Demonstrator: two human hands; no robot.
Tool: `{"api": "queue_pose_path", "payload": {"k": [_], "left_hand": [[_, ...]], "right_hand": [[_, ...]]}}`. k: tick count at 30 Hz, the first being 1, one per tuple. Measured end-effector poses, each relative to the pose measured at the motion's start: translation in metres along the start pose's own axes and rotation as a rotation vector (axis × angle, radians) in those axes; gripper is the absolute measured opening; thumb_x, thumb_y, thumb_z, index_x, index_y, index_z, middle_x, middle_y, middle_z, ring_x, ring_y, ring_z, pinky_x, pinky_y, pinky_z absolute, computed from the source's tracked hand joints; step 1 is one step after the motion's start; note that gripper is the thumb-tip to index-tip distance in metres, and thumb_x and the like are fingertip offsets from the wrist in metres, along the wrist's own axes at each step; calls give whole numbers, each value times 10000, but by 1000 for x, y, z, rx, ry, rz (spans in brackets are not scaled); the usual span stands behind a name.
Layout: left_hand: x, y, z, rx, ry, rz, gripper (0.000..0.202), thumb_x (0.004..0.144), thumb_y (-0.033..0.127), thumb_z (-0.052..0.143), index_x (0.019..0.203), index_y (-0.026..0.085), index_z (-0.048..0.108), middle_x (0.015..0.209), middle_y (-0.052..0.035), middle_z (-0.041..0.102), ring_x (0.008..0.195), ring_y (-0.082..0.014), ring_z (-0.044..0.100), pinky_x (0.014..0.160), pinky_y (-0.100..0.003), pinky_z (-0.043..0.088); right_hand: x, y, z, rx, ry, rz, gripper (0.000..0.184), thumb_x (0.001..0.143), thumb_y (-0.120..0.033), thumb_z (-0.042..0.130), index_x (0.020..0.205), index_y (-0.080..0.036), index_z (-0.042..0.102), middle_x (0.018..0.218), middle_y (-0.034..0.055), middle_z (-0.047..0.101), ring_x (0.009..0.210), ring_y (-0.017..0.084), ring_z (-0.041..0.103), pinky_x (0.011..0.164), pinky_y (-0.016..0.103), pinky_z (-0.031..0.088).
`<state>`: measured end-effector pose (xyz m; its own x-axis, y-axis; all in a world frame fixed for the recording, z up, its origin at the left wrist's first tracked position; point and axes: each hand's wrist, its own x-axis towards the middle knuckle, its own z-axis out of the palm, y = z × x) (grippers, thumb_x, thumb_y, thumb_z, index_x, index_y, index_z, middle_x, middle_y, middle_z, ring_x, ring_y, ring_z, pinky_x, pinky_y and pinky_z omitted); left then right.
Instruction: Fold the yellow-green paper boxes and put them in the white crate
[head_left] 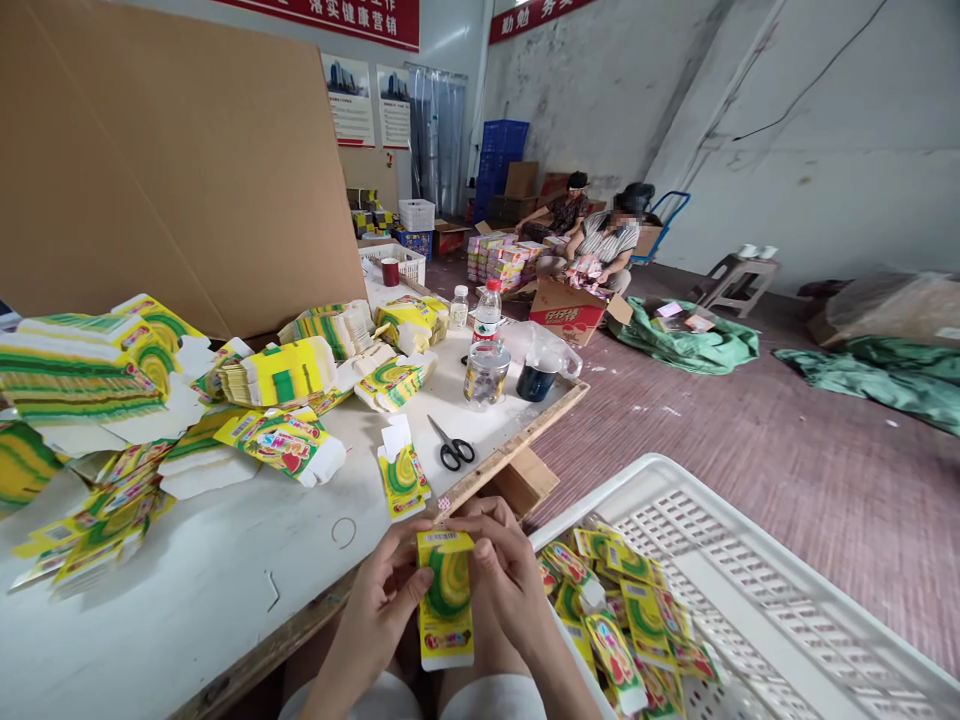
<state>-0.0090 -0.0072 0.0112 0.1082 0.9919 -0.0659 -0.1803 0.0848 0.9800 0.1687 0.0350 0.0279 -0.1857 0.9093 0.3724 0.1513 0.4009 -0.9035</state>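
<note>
Yellow and green, the carton (pixel 448 610) is above the person's lap, beside the tabletop (pixel 225 560). The left grip (pixel 391 580) is closed on its left side, thumb in front; the right grip (pixel 504 565) pinches its upper right edge. Scissors (pixel 451 446) lie nearby; a white basket (pixel 716 572) at right holds more cartons (pixel 637 625).

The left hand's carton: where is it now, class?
The carton is bottom centre in the head view, between the table and, to its right, the white basket.

Head-worn view, forward and down
</note>
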Motion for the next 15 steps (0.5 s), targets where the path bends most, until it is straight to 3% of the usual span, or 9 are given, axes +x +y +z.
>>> {"api": "queue_pose_path", "payload": {"k": [2, 4, 7, 11, 15], "left_hand": [[1, -1, 0, 6, 13, 3, 394, 904, 398, 670, 1254, 249, 565, 1328, -131, 705, 1218, -307, 661, 998, -426, 543], [2, -1, -1, 46, 48, 6, 409, 901, 406, 670, 1259, 241, 563, 1339, -134, 696, 1225, -306, 658, 1009, -425, 539], [3, -1, -2, 110, 77, 9, 431, 900, 425, 663, 1275, 237, 565, 1314, -135, 709, 1201, -307, 673, 979, -407, 553], [2, -2, -2, 128, 40, 16, 418, 929, 403, 625, 1308, 246, 548, 1318, -136, 707, 1178, -295, 684, 974, -395, 549], [3, -3, -1, 134, 34, 36, 423, 944, 383, 606, 1341, 252, 545, 1346, -130, 693, 1230, -290, 652, 1023, -401, 516]], "right_hand": [[-1, -1, 0, -16, -68, 64, 412, 963, -551, 542, 1082, -231, 773, 933, 77, 690, 877, 231, 654, 763, 334, 530], [-2, -1, 1, -61, -146, 157, 344, 928, -421, 630, 1200, -229, 716, 856, 37, 698, 741, 190, 642, 648, 280, 508], [-2, -2, 4, -141, -190, 211, 396, 878, -267, 638, 1272, -225, 644, 680, -40, 616, 560, 139, 544, 517, 227, 421], [-1, -3, 7, -231, -204, 191, 393, 829, -176, 609, 1216, -241, 638, 665, -53, 614, 540, 143, 550, 512, 227, 405], [0, -1, 11, -346, -120, 139, 353, 819, -132, 576, 1146, -245, 643, 706, -39, 648, 536, 156, 575, 549, 245, 443]]}}
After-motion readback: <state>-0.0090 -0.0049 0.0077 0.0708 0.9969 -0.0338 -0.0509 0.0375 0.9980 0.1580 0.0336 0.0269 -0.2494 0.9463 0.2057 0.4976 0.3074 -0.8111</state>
